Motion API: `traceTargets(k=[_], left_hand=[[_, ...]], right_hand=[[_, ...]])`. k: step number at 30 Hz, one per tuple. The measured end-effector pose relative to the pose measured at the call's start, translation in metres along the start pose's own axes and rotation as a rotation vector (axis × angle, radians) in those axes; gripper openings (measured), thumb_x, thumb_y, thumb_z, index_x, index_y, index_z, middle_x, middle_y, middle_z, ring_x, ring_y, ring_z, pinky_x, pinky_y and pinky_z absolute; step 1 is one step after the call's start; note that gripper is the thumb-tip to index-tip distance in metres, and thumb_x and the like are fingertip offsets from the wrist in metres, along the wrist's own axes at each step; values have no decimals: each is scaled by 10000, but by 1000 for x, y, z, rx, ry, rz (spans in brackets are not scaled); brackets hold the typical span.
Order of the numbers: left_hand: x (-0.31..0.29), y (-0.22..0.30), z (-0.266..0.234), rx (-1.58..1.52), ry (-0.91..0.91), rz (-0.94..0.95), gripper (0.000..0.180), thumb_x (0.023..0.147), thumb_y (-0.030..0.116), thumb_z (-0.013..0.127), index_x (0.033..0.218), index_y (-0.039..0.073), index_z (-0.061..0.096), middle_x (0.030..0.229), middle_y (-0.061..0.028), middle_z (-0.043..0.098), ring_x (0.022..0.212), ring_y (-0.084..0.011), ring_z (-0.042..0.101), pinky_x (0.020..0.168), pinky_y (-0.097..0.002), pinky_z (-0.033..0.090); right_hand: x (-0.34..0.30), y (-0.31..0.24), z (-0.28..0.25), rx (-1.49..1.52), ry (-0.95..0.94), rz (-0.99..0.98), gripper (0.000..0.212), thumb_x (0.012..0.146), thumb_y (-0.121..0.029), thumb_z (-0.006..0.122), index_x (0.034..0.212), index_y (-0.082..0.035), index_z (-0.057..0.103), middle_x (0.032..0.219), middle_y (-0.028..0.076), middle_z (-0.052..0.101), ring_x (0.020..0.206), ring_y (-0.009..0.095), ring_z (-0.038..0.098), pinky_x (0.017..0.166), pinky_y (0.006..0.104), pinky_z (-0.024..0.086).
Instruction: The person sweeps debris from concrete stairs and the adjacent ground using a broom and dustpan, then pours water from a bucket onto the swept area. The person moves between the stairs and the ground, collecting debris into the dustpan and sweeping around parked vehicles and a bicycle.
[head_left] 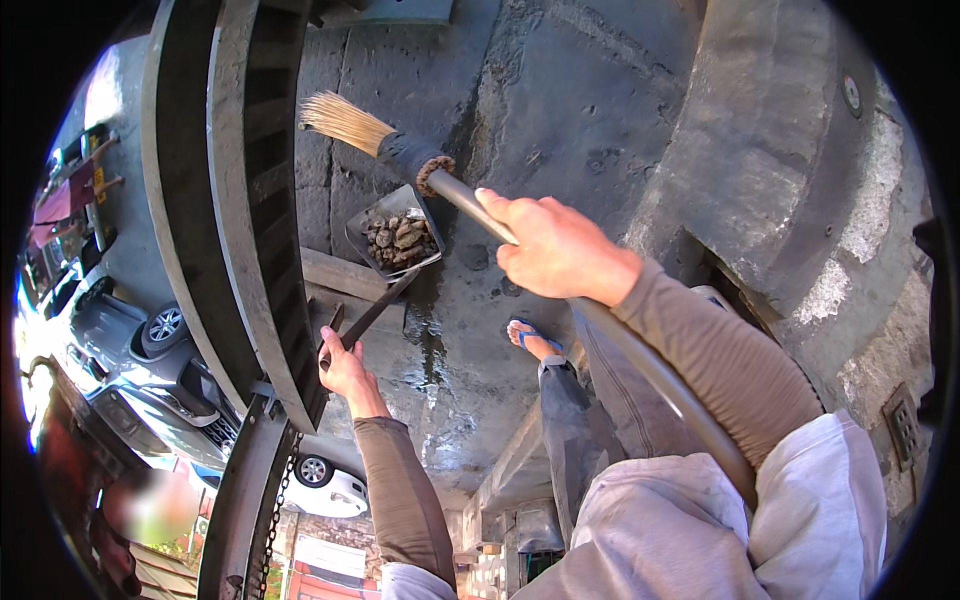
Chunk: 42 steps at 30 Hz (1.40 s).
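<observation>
- Head view: one broom (400,152), its handle clasped in the right hand (565,248), fingers wrapped round; the lower end passes behind the forearm.
- One dustpan (398,203), near the bristles, its handle closed in the left hand (345,370).
- Brown lumps (398,242) inside (too heaped to count).
- One sandal (527,332) visible.

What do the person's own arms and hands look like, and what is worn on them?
The left hand and right hand are bare, without gloves; no ring or watch shows. Snug, wrinkled brown-grey sleeves cover both forearms, ending near the wrists. Above them is a looser, pale grey garment.
</observation>
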<state>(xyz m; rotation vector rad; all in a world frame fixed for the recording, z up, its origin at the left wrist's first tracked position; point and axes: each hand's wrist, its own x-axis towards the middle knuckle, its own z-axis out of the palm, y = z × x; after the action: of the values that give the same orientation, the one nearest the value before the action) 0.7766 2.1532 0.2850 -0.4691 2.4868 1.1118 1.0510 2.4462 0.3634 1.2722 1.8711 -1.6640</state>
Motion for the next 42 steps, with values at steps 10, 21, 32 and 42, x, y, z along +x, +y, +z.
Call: traceTargets(k=[10, 21, 32, 42], left_hand=[[0, 10, 15, 44, -25, 16, 422, 942, 369, 748, 1006, -34, 639, 970, -111, 664, 882, -224, 654, 766, -403, 602], [14, 11, 7, 33, -68, 47, 401, 944, 356, 743, 955, -29, 631, 919, -91, 634, 830, -226, 663, 715, -413, 639], [18, 4, -1, -71, -199, 12, 361, 974, 353, 709, 999, 8, 606, 1073, -136, 659, 1021, -258, 639, 887, -508, 574], [20, -12, -5, -94, -145, -58, 302, 973, 368, 710, 933, 95, 589, 1020, -64, 672, 994, -212, 632, 888, -472, 515]], right_hand=[[82, 5, 103, 109, -252, 64, 652, 826, -49, 548, 1467, -9, 436, 912, 280, 714, 793, 398, 734, 708, 471, 589], [80, 13, 84, 91, 20, -28, 501, 871, -82, 581, 1350, 43, 505, 1046, 280, 701, 992, 419, 702, 842, 500, 571], [-30, 24, 61, 146, -168, 0, 650, 846, -30, 552, 1484, -6, 428, 988, 296, 688, 942, 444, 692, 813, 522, 551], [72, -16, 88, -430, -59, -148, 508, 863, -87, 588, 1346, 30, 488, 982, 253, 719, 912, 424, 718, 773, 526, 575]])
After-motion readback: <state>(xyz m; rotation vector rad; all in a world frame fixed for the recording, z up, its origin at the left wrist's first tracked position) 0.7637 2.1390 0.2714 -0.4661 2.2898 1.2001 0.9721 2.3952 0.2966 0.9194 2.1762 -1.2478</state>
